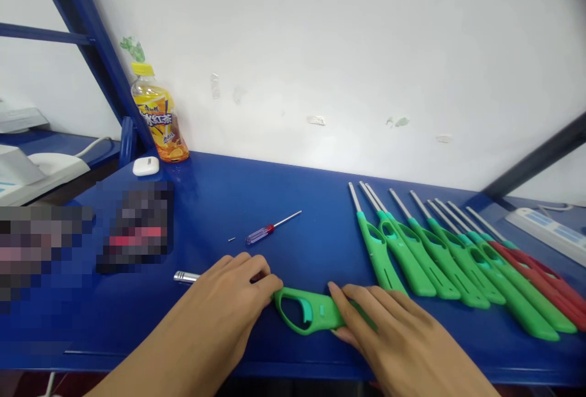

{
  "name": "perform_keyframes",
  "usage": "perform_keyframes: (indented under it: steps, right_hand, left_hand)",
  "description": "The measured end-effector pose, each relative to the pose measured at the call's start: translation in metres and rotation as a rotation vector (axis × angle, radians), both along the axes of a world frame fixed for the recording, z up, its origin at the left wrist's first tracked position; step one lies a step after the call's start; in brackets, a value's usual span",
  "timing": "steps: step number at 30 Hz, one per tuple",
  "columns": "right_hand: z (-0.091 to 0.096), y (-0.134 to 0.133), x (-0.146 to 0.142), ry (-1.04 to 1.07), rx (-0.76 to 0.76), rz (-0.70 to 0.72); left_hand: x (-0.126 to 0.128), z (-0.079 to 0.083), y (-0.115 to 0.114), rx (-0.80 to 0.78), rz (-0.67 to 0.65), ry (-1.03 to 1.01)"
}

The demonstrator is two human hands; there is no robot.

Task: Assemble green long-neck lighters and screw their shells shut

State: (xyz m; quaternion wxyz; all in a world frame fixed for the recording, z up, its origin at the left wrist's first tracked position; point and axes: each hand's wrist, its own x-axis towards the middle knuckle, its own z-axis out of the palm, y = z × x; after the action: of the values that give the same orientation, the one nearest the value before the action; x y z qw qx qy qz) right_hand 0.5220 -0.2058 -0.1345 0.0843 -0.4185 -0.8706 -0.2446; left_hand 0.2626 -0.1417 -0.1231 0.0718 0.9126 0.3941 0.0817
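Note:
A green long-nosed gas lighter (320, 317) lies crosswise at the front of the blue table, its metal tip poking out at the left. My left hand (235, 296) is closed over the lighter's neck, fingers pressed together and hiding that part. Around the handle end, my right hand (375, 317) grips with thumb and fingers. The teal trigger shows inside the loop between my hands. Beyond my left hand lie a screwdriver (260, 235) with a clear purplish handle and a tiny screw (231, 239).
To the right, several green lighters (412, 262) and red lighters (533, 269) lie in a row, beside a white power strip (549, 232). At the back left stand a drink bottle (160, 119) and a white earbud case (146, 166). A blurred dark object (140, 226) lies left.

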Motion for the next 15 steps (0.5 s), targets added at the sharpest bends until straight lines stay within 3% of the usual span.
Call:
perform_keyframes:
  steps: [5, 11, 13, 15]
  right_hand:
    - [-0.007, -0.002, 0.000, -0.008, 0.019, -0.016]
    - [-0.015, -0.004, 0.001, 0.042, 0.042, -0.034]
    - [-0.014, -0.004, 0.000, 0.023, 0.039, -0.023]
    - [-0.011, -0.003, -0.001, -0.001, 0.037, -0.013]
  left_hand:
    - [0.000, -0.004, -0.001, 0.028, -0.012, 0.042]
    - [-0.056, -0.023, -0.002, 0.221, 0.090, 0.059]
    - [-0.068, -0.025, 0.000, 0.175, 0.125, 0.064]
    - [-0.064, -0.020, 0.003, 0.097, 0.176, 0.061]
